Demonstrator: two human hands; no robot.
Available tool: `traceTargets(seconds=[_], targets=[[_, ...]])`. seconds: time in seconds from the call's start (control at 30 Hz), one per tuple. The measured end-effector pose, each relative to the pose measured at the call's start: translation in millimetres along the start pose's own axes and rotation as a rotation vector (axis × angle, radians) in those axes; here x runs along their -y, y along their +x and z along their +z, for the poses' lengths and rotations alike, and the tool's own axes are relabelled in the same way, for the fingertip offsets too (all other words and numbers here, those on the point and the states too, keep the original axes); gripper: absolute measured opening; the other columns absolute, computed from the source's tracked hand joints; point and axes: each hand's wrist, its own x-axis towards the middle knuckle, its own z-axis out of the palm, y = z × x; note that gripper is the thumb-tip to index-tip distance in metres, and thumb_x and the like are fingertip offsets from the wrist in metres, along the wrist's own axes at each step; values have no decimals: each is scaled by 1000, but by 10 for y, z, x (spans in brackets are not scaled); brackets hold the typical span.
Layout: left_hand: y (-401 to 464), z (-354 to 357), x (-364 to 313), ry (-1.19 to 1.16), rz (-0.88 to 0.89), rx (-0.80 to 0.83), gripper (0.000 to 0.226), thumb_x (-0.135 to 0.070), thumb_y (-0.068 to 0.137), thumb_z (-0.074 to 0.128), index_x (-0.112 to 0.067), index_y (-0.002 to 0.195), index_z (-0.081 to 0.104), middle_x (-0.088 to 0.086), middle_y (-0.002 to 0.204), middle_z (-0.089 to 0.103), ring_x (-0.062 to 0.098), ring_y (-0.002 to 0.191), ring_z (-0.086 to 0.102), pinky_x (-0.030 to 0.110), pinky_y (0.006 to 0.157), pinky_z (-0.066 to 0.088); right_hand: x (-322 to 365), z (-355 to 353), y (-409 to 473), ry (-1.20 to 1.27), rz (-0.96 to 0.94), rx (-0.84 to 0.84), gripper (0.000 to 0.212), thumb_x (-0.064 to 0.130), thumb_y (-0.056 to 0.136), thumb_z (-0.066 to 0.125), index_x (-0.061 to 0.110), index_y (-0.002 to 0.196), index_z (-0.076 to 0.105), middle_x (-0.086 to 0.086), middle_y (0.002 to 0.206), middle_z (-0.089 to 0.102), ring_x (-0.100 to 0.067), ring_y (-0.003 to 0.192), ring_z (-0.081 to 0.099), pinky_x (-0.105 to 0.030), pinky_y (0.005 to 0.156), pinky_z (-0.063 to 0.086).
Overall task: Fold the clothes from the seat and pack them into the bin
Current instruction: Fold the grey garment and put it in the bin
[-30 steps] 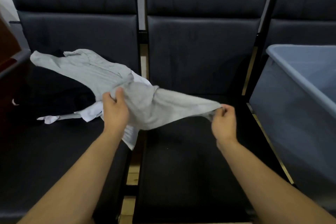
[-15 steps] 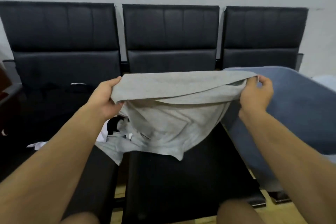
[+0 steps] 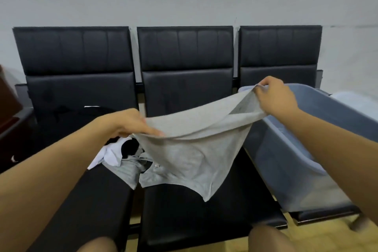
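I hold a grey shirt (image 3: 190, 149) stretched in the air over the middle seat (image 3: 194, 217). My left hand (image 3: 131, 122) grips its left edge, lower down. My right hand (image 3: 276, 96) pinches the other edge, raised higher and out over the rim of the blue-grey bin (image 3: 306, 149). The shirt's lower part hangs down and rests on the seat. A white garment (image 3: 108, 153) and dark clothes (image 3: 71, 120) lie on the left seat, partly hidden by my left arm.
Three black padded seats stand in a row against a pale wall. The bin sits on the right seat. A brown wooden piece of furniture (image 3: 8, 104) is at the far left. My knees (image 3: 268, 239) show at the bottom edge.
The shirt was pulled up off the pile and spread out. Since half a second ago my left hand has dropped lower and my right hand has moved right, toward the bin.
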Motion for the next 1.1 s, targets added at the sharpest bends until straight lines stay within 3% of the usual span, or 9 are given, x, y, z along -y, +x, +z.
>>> traceTargets(seconds=[0.1, 0.2, 0.37, 0.47, 0.53, 0.63, 0.77, 0.93, 1.1], targets=[[-3, 124, 78, 127, -10, 1, 79, -86, 55, 72, -19, 95, 78, 4, 64, 41, 18, 53, 26, 30, 50, 26, -64, 4, -38, -243, -62, 27, 23, 42, 107, 40, 22, 108, 50, -4, 83, 58, -25, 71, 57, -38, 62, 48], [-3, 172, 175, 53, 26, -46, 53, -62, 91, 60, -19, 60, 52, 5, 61, 31, 16, 47, 22, 26, 45, 25, -159, 21, -89, -407, -141, 53, 28, 42, 108, 34, 18, 108, 48, -6, 78, 58, -26, 67, 55, -39, 58, 47], [-15, 102, 264, -254, -25, -100, 40, -39, 107, 44, -7, 104, 68, 3, 59, 29, 14, 44, 20, 22, 41, 17, -315, 51, -155, -503, -183, 139, 25, 38, 109, 31, 18, 108, 45, -6, 76, 56, -27, 68, 53, -39, 59, 41], [-24, 46, 298, -226, -59, -224, 47, -39, 109, 32, -5, 95, 60, 5, 54, 38, 15, 41, 28, 24, 42, 24, -365, 46, -201, -534, -212, 186, 25, 39, 109, 29, 18, 106, 42, -5, 76, 58, -25, 65, 54, -38, 58, 41], [-8, 6, 315, -295, -15, -290, 58, -54, 105, 35, -9, 80, 62, 0, 46, 40, 15, 39, 32, 24, 43, 28, -385, 21, -225, -555, -223, 200, 32, 46, 109, 28, 18, 102, 43, -3, 74, 55, -22, 63, 51, -37, 56, 37], [-133, -11, 272, -283, 105, -226, 62, -73, 82, 64, -18, 56, 51, -5, 49, 41, 12, 44, 35, 25, 46, 28, -439, -20, -220, -604, -220, 202, 45, 53, 106, 30, 15, 91, 49, -3, 74, 55, -25, 66, 54, -36, 58, 40], [-239, 43, 230, 27, 213, -75, 39, -55, 76, 82, -27, 63, 59, -23, 52, 59, 0, 50, 57, 17, 55, 38, -446, -97, -186, -587, -171, 175, 58, 54, 106, 28, 14, 72, 54, -6, 72, 59, -24, 64, 55, -33, 54, 37], [-182, 48, 261, -8, 211, -127, 67, -68, 92, 47, -5, 69, 52, 3, 56, 51, 16, 53, 45, 24, 55, 39, -332, -129, -210, -449, -101, 202, 69, 56, 105, 24, 9, 64, 53, -10, 67, 59, -25, 62, 55, -32, 52, 36], [-100, 14, 301, -108, 59, -207, 66, -50, 106, 38, 8, 100, 68, 24, 93, 72, 38, 81, 70, 42, 75, 61, -241, -137, -241, -296, -129, 341, 66, 69, 94, 46, 9, 70, 55, -9, 71, 62, -25, 69, 59, -37, 60, 44]])
